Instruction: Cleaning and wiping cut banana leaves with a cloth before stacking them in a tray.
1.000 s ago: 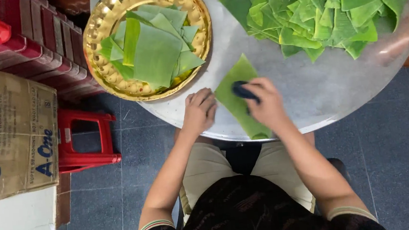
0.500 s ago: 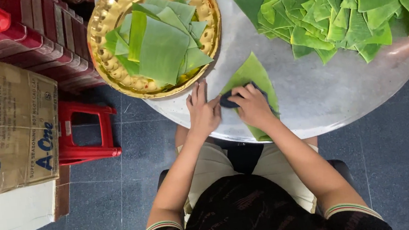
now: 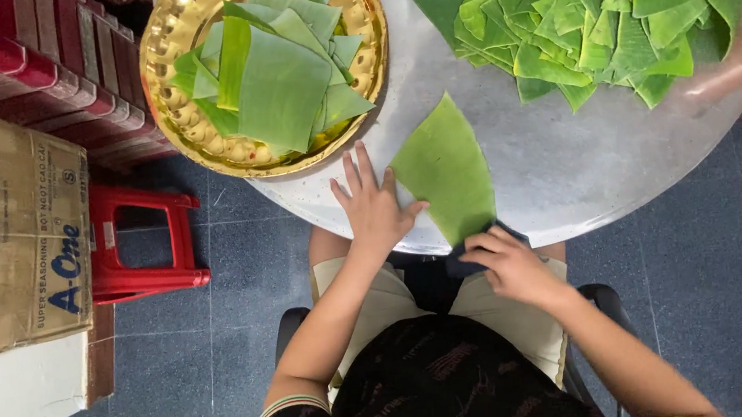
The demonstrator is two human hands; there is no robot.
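One head camera looks straight down (fairly close) at the table (image 3: 568, 180).

You see a bright green leaf piece (image 3: 444, 170) at centre; a gold embossed tray (image 3: 176, 118) upper left; a red stool (image 3: 143, 244) at left

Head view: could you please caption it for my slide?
Left hand steadies a green leaf piece on a round table; right hand holds a dark cloth.

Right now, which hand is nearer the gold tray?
Left. The left hand lies flat on the table just below the gold tray; the right hand is farther, at the table's near edge.
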